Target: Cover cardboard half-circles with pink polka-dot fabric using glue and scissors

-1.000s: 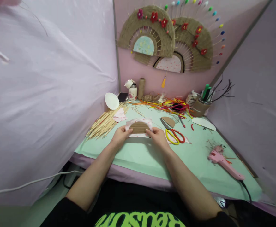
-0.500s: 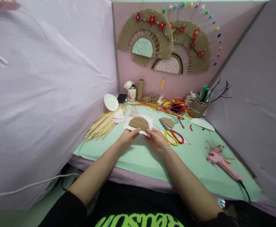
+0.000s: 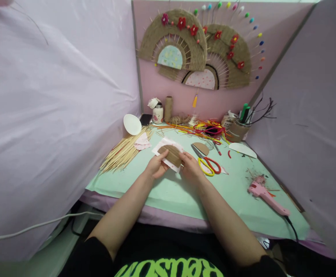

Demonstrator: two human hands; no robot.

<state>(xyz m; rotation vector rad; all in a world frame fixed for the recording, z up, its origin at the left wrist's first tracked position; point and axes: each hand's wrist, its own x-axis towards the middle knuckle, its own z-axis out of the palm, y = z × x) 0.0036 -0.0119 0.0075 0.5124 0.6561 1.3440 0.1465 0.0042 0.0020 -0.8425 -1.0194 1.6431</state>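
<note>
Two hands meet over the middle of the desk [image 3: 170,192], on a corrugated cardboard half-disc [image 3: 172,154] that lies on a piece of white printed fabric [image 3: 168,142]. The left hand [image 3: 156,167] is curled, with its thumb laid flat on the card's left part and its fingers tucked under the cloth. The right hand [image 3: 191,169] is closed in a pinch on the right, nearer end, where a strip of fabric shows below the card. The card sits turned at a slant, its curved side toward the desk's far edge. Whether the bundle rests on the green mat or is raised just off it, I cannot tell.

Done well, this handling probably wants the card held centred, so a fabric margin shows all round. The thumb should press flat rather than with its tip, so the corrugation does not crease. The cloth should be drawn snug with no puckers along the curve.

Just right of the right hand lie scissors with red and yellow handles [image 3: 210,163], and beyond them a second cardboard half-disc [image 3: 201,147]. A fan of bamboo skewers [image 3: 124,152] spreads along the left edge. A pink glue gun [image 3: 266,194] lies well apart, toward the near right corner, with its cord running off the desk.
</note>
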